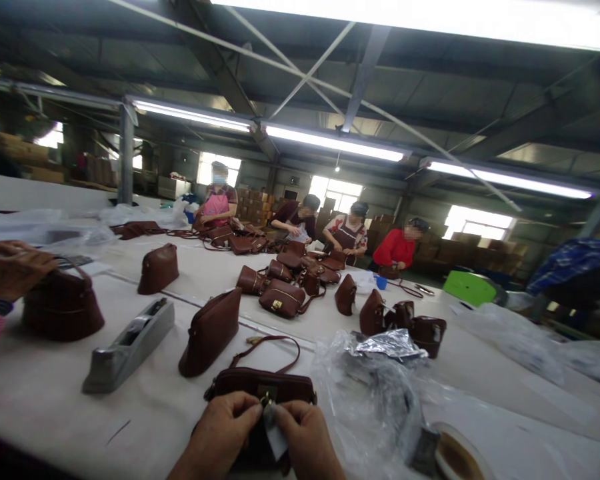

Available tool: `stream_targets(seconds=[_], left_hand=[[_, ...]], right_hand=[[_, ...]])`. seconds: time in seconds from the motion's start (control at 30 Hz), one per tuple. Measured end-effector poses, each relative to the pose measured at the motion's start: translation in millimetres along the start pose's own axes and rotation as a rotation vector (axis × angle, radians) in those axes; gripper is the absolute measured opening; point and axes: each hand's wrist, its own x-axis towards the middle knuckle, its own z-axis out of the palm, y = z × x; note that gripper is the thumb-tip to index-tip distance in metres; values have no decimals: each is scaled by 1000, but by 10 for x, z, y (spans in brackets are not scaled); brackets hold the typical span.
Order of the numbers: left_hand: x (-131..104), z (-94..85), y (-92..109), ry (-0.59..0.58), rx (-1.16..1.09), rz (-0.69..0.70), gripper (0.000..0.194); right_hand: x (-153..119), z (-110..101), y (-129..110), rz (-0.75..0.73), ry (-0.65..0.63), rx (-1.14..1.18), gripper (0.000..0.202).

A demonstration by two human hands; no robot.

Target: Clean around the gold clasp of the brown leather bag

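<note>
Two hands of mine, low in view and cut off at the wrists by the bottom edge: left hand (223, 430) and right hand (305, 437), brought together, fingertips pinched on a small pale tag (271, 427) at the brass clasp (267, 400) of a brown handbag (260, 387).

Handbag: lies on the white desk (45, 400), just in front of me. Long axis runs left to right across my view; clasp side faces me. Its lower half is hidden behind my hands. Strap (270, 350) loops up behind it, away from me.

Left of the handbag: grey tape dispenser (130, 347), lying on a slant. Beyond the handbag and a little left: a second brown bag (210, 330), standing.

Right of the handbag: crumpled clear plastic wrap (375, 393), contents hard to make out; a tape roll (455, 457), partly cut off by the bottom edge.

Far left of the handbag: another person's hand (10, 267) resting on a dark bag (63, 303); arm cut off by the frame.

Well beyond the handbag: many more brown bags, blurred, and four workers at the desk's far side.
</note>
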Motion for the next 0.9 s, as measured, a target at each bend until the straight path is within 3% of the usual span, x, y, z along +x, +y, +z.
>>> stream_targets(seconds=[0.2, 0.37, 0.5, 0.73, 0.9], left_hand=[[18, -64, -32, -1, 23, 27, 39], [-93, -148, 48, 102, 168, 192, 30], [-97, -133, -17, 165, 252, 275, 31], [-118, -82, 18, 118, 417, 375, 34], [-164, -157, 141, 16, 348, 372, 28]], right_hand=[[34, 70, -62, 105, -58, 58, 57], [27, 99, -45, 135, -110, 158, 53], [28, 134, -29, 106, -98, 181, 52], [28, 188, -32, 64, -33, 140, 56], [19, 222, -4, 31, 46, 234, 60]])
